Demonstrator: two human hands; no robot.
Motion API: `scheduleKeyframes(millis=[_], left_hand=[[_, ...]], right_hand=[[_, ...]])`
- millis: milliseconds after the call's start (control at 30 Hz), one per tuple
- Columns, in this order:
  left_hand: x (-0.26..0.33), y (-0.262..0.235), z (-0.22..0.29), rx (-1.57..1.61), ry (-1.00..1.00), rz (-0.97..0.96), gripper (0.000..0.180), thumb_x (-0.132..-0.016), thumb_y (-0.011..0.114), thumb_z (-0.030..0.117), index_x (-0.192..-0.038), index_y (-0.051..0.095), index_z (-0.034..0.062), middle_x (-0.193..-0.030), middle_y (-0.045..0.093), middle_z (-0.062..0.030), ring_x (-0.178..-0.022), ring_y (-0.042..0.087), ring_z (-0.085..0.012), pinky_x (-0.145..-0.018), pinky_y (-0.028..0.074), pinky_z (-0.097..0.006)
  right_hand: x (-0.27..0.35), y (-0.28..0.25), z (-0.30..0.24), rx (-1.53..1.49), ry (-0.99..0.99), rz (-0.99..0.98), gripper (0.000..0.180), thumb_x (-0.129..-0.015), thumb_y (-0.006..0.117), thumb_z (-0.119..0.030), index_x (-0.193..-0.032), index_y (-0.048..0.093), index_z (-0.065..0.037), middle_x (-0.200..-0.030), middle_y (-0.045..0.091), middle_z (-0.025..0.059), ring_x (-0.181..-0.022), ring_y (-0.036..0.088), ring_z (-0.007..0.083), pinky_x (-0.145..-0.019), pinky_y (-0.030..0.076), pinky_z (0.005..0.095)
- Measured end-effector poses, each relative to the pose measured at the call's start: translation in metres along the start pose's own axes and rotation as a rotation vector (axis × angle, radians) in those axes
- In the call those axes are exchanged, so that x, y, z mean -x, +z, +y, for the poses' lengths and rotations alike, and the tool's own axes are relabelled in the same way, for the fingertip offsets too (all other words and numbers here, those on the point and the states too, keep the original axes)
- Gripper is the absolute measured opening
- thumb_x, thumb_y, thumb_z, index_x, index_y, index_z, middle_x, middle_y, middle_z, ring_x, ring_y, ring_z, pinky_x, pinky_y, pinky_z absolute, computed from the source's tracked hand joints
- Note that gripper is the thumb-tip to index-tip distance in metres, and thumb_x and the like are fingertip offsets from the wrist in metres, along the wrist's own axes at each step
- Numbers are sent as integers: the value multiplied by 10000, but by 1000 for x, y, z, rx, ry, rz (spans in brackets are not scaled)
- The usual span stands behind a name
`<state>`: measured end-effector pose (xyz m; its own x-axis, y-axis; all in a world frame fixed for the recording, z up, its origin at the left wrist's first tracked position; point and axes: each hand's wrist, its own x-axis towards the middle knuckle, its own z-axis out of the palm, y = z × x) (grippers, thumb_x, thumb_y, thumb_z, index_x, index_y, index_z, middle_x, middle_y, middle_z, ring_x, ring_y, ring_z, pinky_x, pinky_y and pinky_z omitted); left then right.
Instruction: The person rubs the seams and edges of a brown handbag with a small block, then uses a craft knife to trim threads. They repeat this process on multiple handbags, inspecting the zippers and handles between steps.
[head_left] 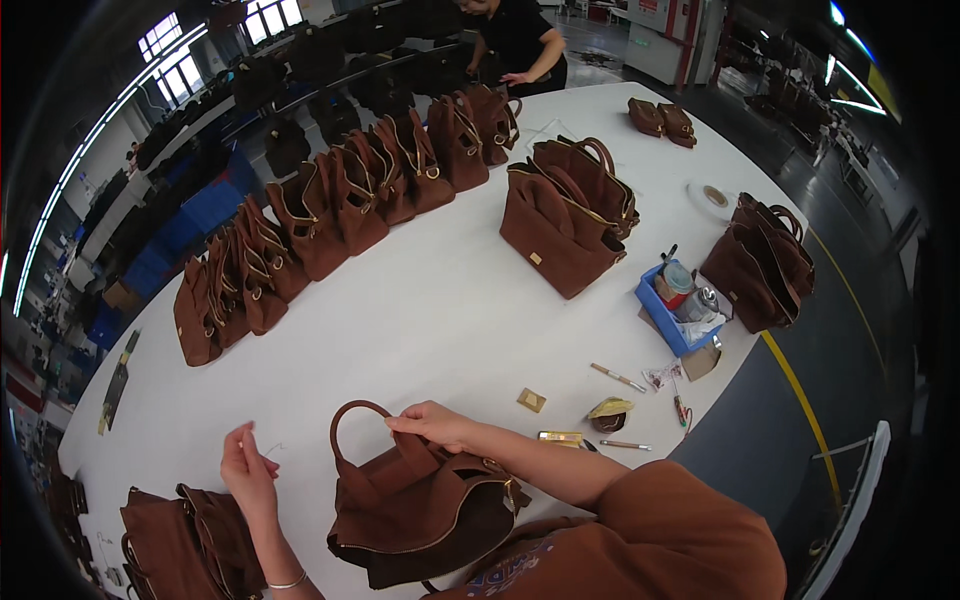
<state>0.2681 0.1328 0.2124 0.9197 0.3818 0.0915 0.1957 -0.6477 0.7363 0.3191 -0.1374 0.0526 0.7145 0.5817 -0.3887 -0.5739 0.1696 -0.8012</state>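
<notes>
nearest the lens, an orange sleeve (660,520) is crossing the lower right, and the brown bag (420,510) is lying just under it at the near edge of the white table (400,320).

going from the left: a pair of bags (190,545) is slumping at the near left corner, just beside the left hand (248,472). that hand is lifting clear of the table, fingers pinched together on what looks like a thin thread (268,450); it is too fine to be sure. the bag is sitting to its right, apart from it, with its long axis running left to right and its handle (350,425) arching up on the far side.

the right hand (432,425) is reaching across the bag from the right, fingers closed on the handle's right end, so it is the hand on the bag.

far of the handle, bare tabletop is stretching toward a row of bags (330,220) on the far left and one large bag (565,215) further right. right of the hand, small tools (585,425) are lying near the table's edge, with a blue tray (665,325) beyond them.
</notes>
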Motion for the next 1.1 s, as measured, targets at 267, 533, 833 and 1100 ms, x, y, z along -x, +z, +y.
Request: scheduleKeyframes(millis=[267,533,833,1100], left_hand=[[41,32,27,85,325,-299,535,-893,620,36,-1400,458,-5,-1369,536,-205,-1238,552,-304,-1012,463,-390],[56,97,9,343,-100,-734,528,-974,594,201,-1408,430,-52,-1397,498,-221,-1293,497,-275,-1072,409,-363],[51,117,5,491,-109,-915,408,-1032,507,250,-1291,543,-63,-1162,627,-87,-1096,553,-120,-958,445,-270],[62,130,-1,436,-108,-801,403,-1058,444,284,-1214,593,-56,-1017,639,-35,-938,545,-64,-873,447,-242]], right_hand=[[26,7,-19,106,-7,-17,350,-860,752,-288,-1076,655,-30,-965,676,37,-849,618,83,-606,471,224],[33,5,-10,37,-19,-22,293,-834,753,-126,-1070,627,-7,-926,671,49,-770,607,68,-548,430,176],[34,5,-6,57,-67,35,284,-834,755,-81,-1026,552,-33,-924,621,39,-802,591,73,-614,475,192],[36,12,6,-2,-171,67,297,-792,754,-1,-1000,542,-15,-924,617,75,-848,606,127,-744,525,254]])
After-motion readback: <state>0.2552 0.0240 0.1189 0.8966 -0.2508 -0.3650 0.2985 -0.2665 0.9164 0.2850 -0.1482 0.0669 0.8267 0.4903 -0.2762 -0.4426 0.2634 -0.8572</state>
